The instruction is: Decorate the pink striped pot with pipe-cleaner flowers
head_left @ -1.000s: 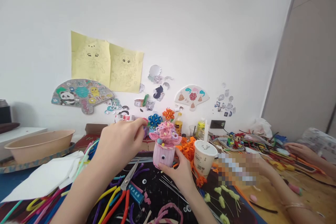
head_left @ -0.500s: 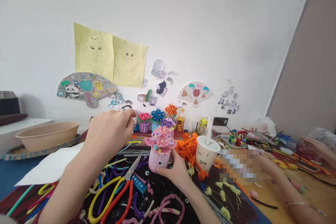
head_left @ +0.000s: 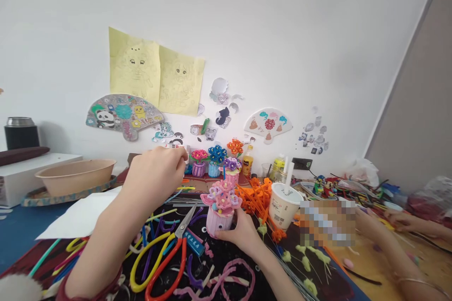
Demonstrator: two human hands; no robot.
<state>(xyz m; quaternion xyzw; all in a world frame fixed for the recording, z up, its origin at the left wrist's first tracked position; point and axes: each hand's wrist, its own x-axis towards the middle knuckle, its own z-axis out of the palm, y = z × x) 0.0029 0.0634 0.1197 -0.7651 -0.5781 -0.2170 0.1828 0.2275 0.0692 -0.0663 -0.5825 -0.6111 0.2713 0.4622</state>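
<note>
A small pink pipe-cleaner flower pot (head_left: pixel 219 210) with googly eyes and a cluster of pink and lilac blooms stands on the black mat (head_left: pixel 233 254). My right hand (head_left: pixel 242 232) is wrapped round its right side and base. My left hand (head_left: pixel 157 175) is raised to the left of the pot, fingers curled into a pinch near a small white tube at the back; what the fingertips hold is too small to name. Scissors with red and yellow handles (head_left: pixel 165 258) lie just below it among loose pipe cleaners.
A white paper cup with a straw (head_left: pixel 284 203), an orange pipe-cleaner pile (head_left: pixel 257 197) and several small flower pots (head_left: pixel 216 162) stand behind. A tan bowl (head_left: pixel 75 176) and white paper (head_left: pixel 83 214) lie left. Another person's arms (head_left: pixel 384 244) work at the right.
My left hand has drawn away from the pink pot, up and to the left. The view has shifted left and the pot now sits lower on the mat, still in my right hand.
</note>
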